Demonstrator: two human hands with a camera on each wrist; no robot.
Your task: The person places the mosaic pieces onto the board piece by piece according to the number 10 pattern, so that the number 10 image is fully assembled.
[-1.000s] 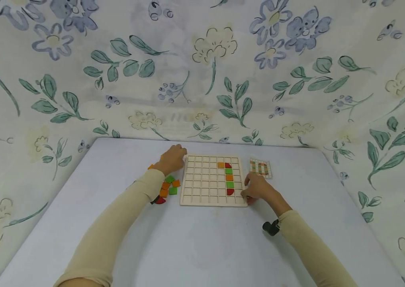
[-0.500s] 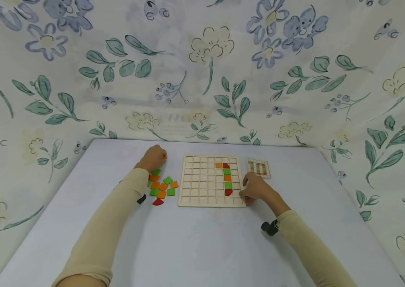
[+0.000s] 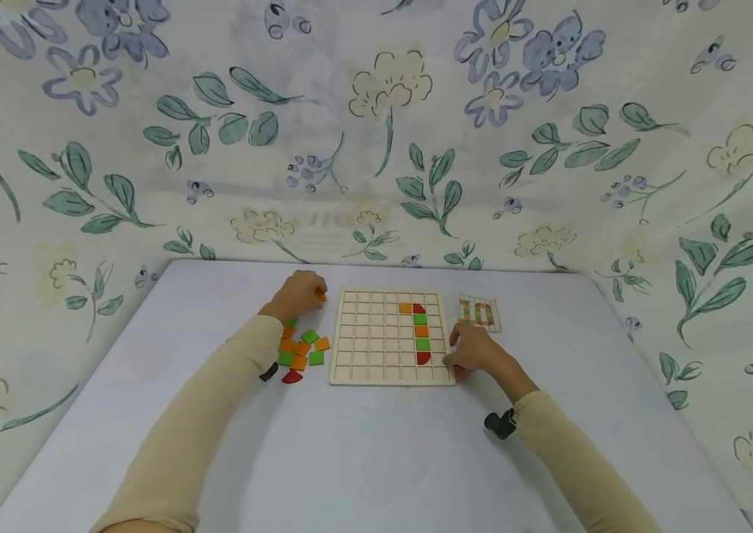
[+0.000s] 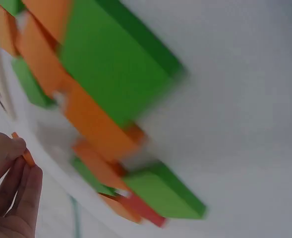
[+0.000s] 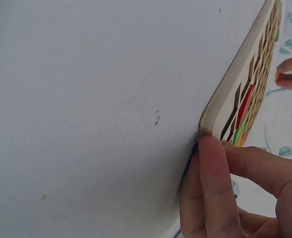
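My left hand [image 3: 295, 295] pinches a small orange square tile [image 4: 29, 157] between thumb and fingertips, between the loose tiles and the board. A pale wooden grid board [image 3: 369, 348] lies flat on the table. On its right part, a column of red quarter-round, green and orange tiles [image 3: 421, 332] sits in the squares, with another orange tile [image 3: 406, 308] left of the top one. My right hand [image 3: 476, 348] holds the board's right edge near the front corner. In the right wrist view, its fingertips [image 5: 212, 148] are right at that corner.
Several loose orange and green tiles [image 3: 300, 348] lie in a group left of the board, with a red quarter-round tile [image 3: 292, 377] in front. A printed pattern card [image 3: 480, 311] lies right of the board. Floral cloth [image 3: 376, 148] stands behind the white table [image 3: 376, 459].
My left hand moved left from the board's far left corner to the loose tiles, then back right a little with an orange tile. My right hand stayed at the board's edge.
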